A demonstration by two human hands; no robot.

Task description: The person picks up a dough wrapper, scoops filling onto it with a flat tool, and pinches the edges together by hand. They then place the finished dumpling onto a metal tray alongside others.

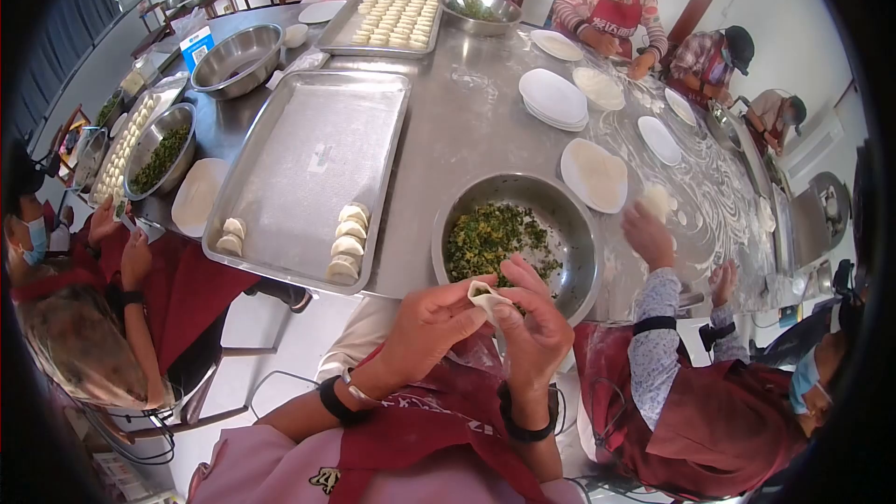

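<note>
A partly folded dumpling [488, 298] with some green filling showing in its opening is pinched between my two hands. My left hand [431, 325] grips its left side with thumb and fingers. My right hand [537, 319] presses on its right side, fingers bent. Just beyond my hands stands a steel bowl [583, 266] with chopped green and yellow filling [495, 235], partly hidden by my fingers. To the left lies a large metal tray [308, 135] with a row of finished dumplings [348, 243] on its right and a few dumplings [231, 237] on its left.
A plate of flat wrappers [597, 175] sits right of the bowl. Another person's hand [649, 233] works dough at the right; a co-worker's hands [131, 233] are at the left. Farther back are a full dumpling tray [336, 33], white plates [553, 98] and steel bowls [238, 61].
</note>
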